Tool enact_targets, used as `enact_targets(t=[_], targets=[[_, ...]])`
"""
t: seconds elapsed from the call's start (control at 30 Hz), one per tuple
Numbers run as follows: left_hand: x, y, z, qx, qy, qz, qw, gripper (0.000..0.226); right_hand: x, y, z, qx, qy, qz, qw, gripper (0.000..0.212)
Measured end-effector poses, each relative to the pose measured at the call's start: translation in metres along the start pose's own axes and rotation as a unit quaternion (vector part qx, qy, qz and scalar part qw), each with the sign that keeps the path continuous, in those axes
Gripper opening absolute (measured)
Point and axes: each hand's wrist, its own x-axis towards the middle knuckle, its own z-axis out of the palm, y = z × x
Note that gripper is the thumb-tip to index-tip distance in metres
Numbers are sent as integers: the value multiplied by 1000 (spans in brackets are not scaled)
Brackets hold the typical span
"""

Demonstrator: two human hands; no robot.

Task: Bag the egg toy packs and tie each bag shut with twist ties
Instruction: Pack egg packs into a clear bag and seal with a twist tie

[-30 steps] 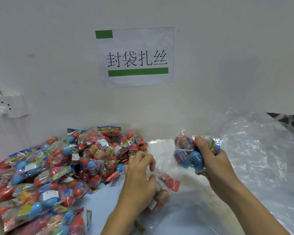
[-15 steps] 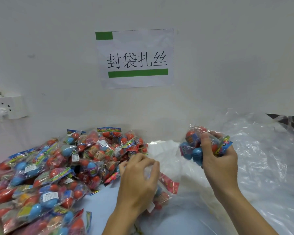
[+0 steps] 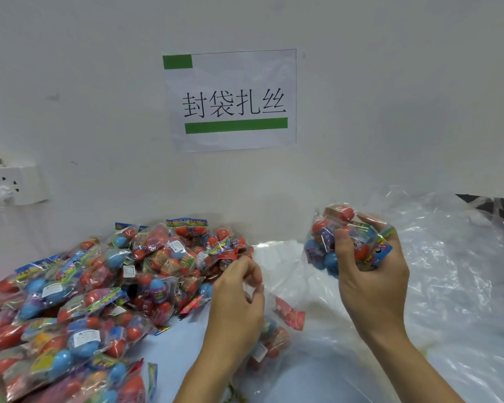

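Currently right hand (image 3: 373, 274) curls round a crinkly clear-film pack of red and blue plastic eggs (image 3: 344, 239), held aloft; left hand (image 3: 239, 298) seemingly pinches the thin clear plastic bag (image 3: 277, 330) mouth; pack judged light, slippery, best gripped bodily.

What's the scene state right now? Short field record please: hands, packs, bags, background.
right hand: raised, grips a held egg toy pack
left hand: fingers curled, pinching clear film over a bagged pack
pack pile: loose, heaped at left against the wall
clear bags: crumpled at right
twist ties: none clearly visible
wall sign: paper, green bars
socket: far left, plug inserted
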Motion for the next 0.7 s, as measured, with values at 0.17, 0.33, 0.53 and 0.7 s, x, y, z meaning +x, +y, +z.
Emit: enact_targets(t=[0.17, 0.33, 0.53, 0.7], targets=[[-1, 0, 1, 91, -56, -10, 994, 49, -4, 0, 4, -13, -41, -12, 999, 32], [2, -11, -6, 230, 30, -66, 971, 35, -4, 3, 3, -14, -51, -6, 999, 32], [6, -9, -16, 153, 138, -174, 963, 35, -4, 4, 4, -6, -44, 6, 999, 31], [17, 7, -24, 78, 176, -182, 964, 16, 0, 12, -1, 5, 0, 55, 998, 36]])
